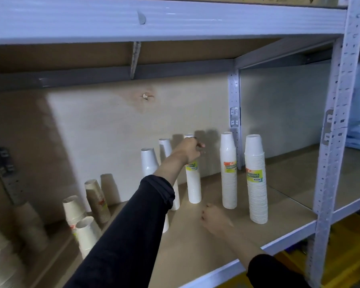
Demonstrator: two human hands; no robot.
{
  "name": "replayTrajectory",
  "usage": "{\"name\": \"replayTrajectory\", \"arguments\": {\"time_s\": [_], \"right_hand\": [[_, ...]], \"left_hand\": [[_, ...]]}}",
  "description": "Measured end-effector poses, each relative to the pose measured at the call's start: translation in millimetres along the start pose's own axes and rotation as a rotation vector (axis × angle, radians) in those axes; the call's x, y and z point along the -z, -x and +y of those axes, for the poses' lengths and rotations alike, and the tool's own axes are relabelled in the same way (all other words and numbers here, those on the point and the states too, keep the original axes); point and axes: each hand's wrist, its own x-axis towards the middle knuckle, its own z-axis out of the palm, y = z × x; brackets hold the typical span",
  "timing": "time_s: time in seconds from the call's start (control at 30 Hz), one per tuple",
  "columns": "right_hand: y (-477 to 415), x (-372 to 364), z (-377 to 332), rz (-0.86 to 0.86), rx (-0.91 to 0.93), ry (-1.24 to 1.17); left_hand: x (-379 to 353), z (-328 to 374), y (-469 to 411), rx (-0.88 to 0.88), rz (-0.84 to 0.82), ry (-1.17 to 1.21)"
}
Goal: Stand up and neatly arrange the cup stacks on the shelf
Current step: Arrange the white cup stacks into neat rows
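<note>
Several white cup stacks stand upright on the wooden shelf [195,252]. My left hand [188,150] grips the upper part of a tall white stack [193,188] near the back wall. Two more tall stacks with yellow labels stand to its right, a slim stack [229,173] and a wider stack [256,179] at the far right. Behind my left forearm, two plain white stacks [149,161] are partly hidden. My right hand [215,219] hovers low over the shelf in front of the stacks, blurred, with curled fingers holding nothing.
Shorter brown and white cup stacks [96,200] stand at the left, with blurred ones further left. A grey metal upright [333,142] frames the shelf's right front; another post [234,113] stands at the back. An upper shelf beam [154,19] hangs overhead.
</note>
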Motion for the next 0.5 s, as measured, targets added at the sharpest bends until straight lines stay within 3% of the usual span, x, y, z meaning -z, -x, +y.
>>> {"name": "replayTrajectory", "arguments": {"time_s": [0.37, 0.5], "right_hand": [[32, 29, -44, 0.058, 0.019, -0.055], [36, 30, -65, 0.074, 0.115, -0.06]], "left_hand": [[-6, -23, 63, 0.034, 0.036, 0.052], [-1, -40, 89, 0.067, 0.068, 0.053]]}}
